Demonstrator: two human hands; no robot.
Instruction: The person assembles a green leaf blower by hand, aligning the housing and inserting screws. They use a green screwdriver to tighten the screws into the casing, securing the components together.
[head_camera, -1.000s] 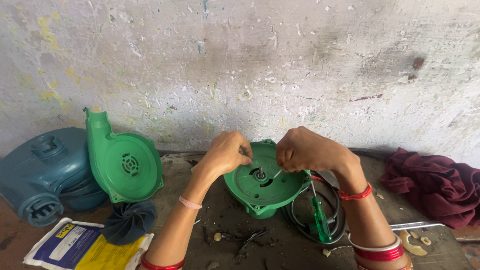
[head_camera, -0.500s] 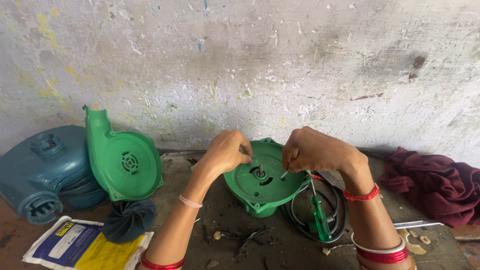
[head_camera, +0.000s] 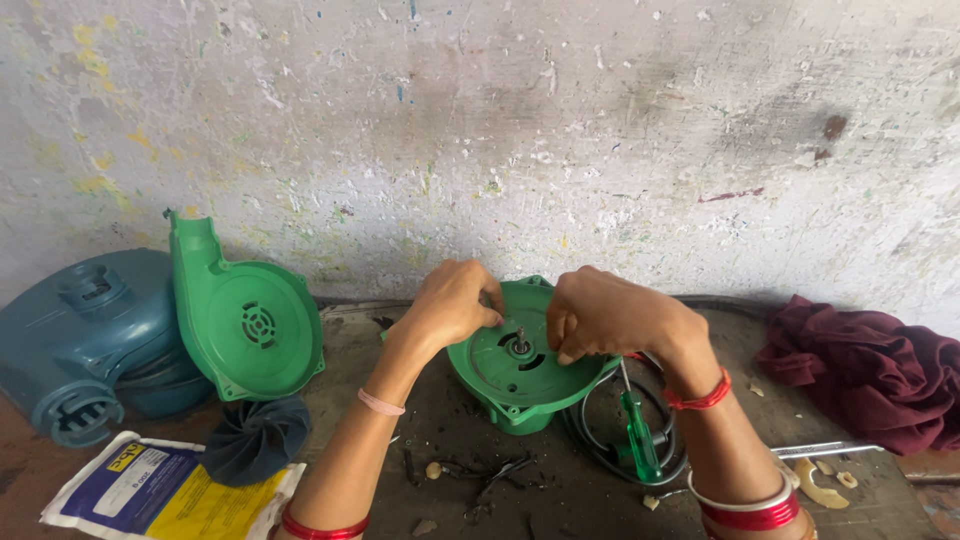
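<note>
A stained, flaking wall fills the upper half of the frame. At the far left a blue blower casing rests against it, and a green cover with a round central grille leans upright just beside that. A maroon cloth lies bunched at the right edge. In the lower left corner lies a flat rectangular packet, white-edged with a blue panel and a yellow panel; a dark fan wheel sits touching its upper right corner.

The green housing stands at centre on the dark bench, tilted so its round face points up and toward the camera, with a metal shaft poking out of the middle. The left hand is curled narrowly over the housing's upper left rim, fingertips touching it. The right hand is half closed over the upper right rim, fingertips pressed on the face near the shaft; whether it pinches anything small I cannot tell. A black cable coils at lower right of the housing, with a green-handled screwdriver lying across it.
</note>
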